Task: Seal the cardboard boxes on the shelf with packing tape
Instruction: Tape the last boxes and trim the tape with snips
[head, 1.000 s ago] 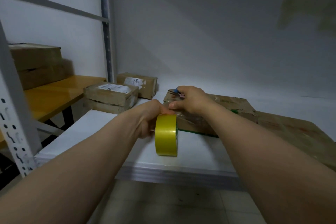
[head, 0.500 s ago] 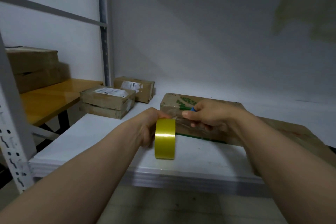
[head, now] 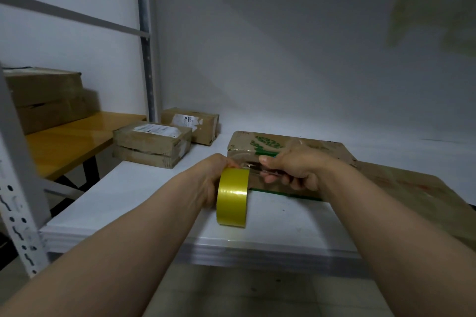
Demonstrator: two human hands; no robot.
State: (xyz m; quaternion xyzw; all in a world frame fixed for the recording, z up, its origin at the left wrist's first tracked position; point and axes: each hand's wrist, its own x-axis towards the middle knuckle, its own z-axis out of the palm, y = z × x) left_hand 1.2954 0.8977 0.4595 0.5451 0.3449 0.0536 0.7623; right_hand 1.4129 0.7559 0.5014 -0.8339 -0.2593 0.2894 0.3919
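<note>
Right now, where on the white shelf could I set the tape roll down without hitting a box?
Bare shelf lies front-left, between the labelled boxes and the tape roll in the left hand. A front strip runs before the green-printed box. Crowded: right side, under flattened cardboard, and around the right hand, gripping a small tool at that box.

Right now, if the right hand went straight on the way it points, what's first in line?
Probably the yellow tape roll, close to its left, which the left hand grips. The right hand, curled round a small tool, points that way; depth unclear.
</note>
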